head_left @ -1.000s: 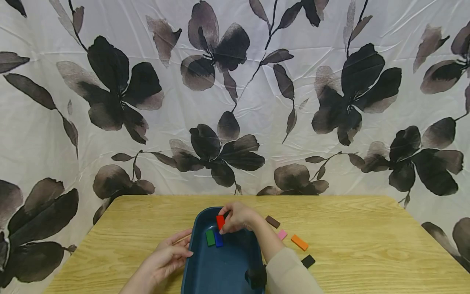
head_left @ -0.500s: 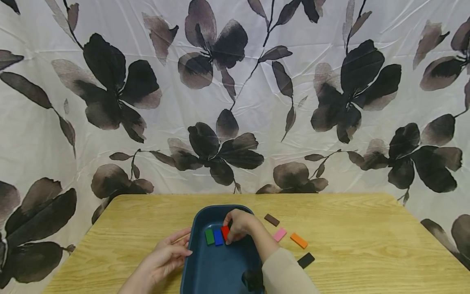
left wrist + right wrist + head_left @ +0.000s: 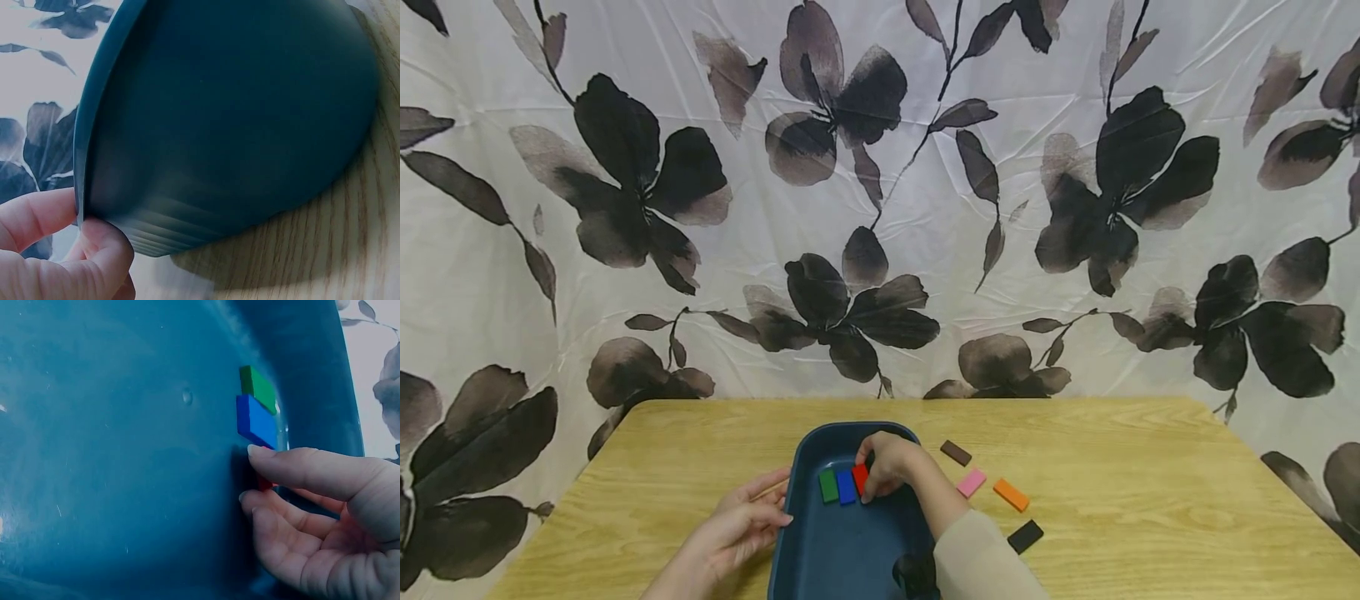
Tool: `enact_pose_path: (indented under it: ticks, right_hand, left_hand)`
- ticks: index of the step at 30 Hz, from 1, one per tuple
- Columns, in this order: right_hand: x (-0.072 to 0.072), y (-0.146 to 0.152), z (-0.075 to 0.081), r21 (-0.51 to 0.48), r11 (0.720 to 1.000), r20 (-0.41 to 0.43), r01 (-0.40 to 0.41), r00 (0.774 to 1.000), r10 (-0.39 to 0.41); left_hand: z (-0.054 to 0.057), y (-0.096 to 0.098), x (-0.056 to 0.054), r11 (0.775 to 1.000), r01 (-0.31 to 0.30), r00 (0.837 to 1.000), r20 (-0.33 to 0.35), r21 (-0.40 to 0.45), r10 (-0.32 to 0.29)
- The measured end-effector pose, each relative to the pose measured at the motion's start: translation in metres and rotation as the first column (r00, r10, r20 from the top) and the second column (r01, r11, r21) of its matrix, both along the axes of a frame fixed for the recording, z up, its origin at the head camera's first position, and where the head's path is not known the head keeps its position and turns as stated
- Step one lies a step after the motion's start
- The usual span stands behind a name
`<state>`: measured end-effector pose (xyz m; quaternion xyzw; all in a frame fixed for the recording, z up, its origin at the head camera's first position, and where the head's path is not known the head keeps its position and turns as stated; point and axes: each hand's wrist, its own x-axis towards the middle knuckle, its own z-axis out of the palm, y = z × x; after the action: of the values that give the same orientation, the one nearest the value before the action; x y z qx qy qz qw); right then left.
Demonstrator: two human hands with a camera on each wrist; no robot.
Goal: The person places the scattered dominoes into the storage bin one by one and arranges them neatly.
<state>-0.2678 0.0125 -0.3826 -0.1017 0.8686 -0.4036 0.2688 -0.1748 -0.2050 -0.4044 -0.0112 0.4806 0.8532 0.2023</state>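
Observation:
A dark blue tray (image 3: 842, 554) stands on the table. My left hand (image 3: 741, 525) holds its left rim, with the thumb and fingers pinching the edge in the left wrist view, where the tray wall (image 3: 237, 112) fills much of the picture. Inside the tray, toward its far end, my right hand (image 3: 891, 467) pinches a small red block (image 3: 860, 476), mostly covered by the thumb and fingers. Just left of it lies a blue block (image 3: 846, 487), then a green block (image 3: 828, 486). In the right wrist view, the blue block (image 3: 257, 422) sits against the green block (image 3: 259, 389).
On the table right of the tray lie a brown block (image 3: 956, 452), a pink block (image 3: 972, 483), an orange block (image 3: 1011, 494) and a black block (image 3: 1026, 537). A white cloth (image 3: 970, 250) printed with dark flowers hangs behind the table (image 3: 1150, 500).
My right hand has brought the red block down and rightward to the blue block's right side, then stayed nearly still. The left hand keeps its hold on the rim.

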Motion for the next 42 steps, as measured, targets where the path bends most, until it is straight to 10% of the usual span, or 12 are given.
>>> enact_pose_path:
  ticks: [42]
  right_hand:
    - [-0.003,0.088,0.069,-0.189,0.972,-0.207,-0.137,0.974,0.097]
  left_hand:
    - [0.003,0.001,0.003,1.000,0.002,0.999,0.055,-0.001,-0.002]
